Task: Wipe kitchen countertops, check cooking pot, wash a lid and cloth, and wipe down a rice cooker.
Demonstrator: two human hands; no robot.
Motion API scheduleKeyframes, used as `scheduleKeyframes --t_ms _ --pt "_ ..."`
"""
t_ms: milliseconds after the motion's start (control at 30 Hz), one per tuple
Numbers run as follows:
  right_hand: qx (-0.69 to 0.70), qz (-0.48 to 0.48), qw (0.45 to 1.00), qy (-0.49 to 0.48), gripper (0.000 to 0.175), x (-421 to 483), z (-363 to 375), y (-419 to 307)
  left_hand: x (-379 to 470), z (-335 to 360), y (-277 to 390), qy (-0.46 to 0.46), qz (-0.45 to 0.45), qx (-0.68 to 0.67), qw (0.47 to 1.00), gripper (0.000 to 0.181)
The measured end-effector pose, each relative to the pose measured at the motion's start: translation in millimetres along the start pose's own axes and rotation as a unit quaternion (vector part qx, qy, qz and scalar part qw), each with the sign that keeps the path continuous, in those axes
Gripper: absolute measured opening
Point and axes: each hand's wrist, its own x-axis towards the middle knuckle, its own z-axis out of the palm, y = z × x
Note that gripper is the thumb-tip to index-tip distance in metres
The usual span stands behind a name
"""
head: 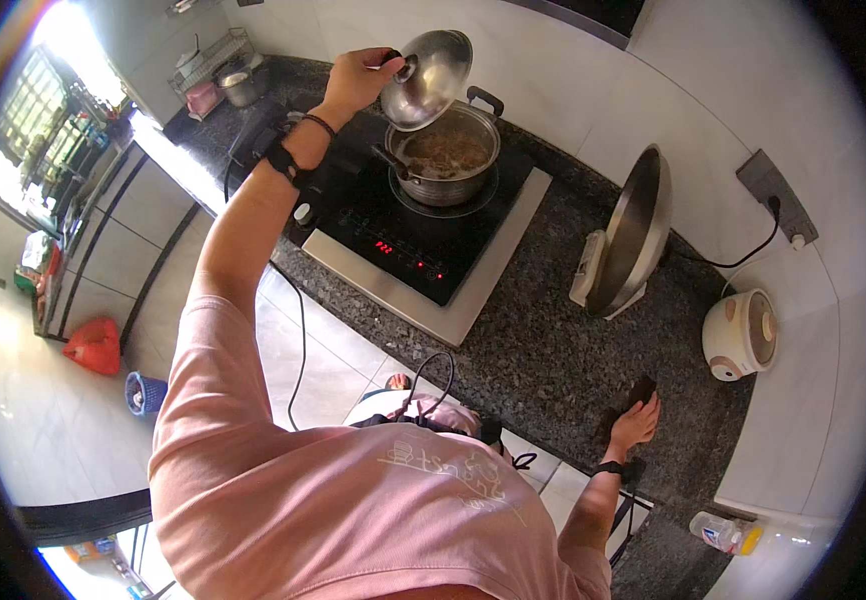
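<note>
My left hand [358, 84] grips the black knob of a domed metal pot lid [430, 79], which hangs tilted above a steel pot [444, 191]. Brownish liquid with bits in it [451, 154] shows inside the pot. The pot has dark side handles and stands on a black induction cooktop [373, 214] with a lit red display. Off to the right, my right hand [634, 426] rests low over the dark granite counter [545, 360]. At its fingertips is a small dark patch, either an object or shadow; I cannot tell which.
A large metal wok lid or pan [637, 232] leans upright in a pale stand. Beyond it are a cream rice cooker [740, 335] and a wall socket strip [776, 199] with a cable. A lidded pot [241, 86] stands at the back left. A clear jar [725, 534] is at lower right.
</note>
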Motion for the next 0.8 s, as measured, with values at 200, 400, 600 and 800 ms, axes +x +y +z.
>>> scheduleKeyframes --t_ms 200,400,600,800 --pt "-0.016 0.001 1.000 0.006 0.039 1 0 -2 0 6 -8 0.029 0.029 -0.046 0.998 0.034" --pt "-0.002 0.006 1.000 0.003 0.039 1 0 -1 -2 9 1 0.016 0.027 -0.037 0.999 0.033" --pt "0.002 0.020 1.000 -0.009 0.039 1 -3 -3 -1 14 0 0.018 0.032 -0.052 0.998 0.032" --pt "0.009 0.010 1.000 0.000 0.039 1 -5 -7 -4 8 7 -0.032 -0.016 -0.051 0.998 0.039"
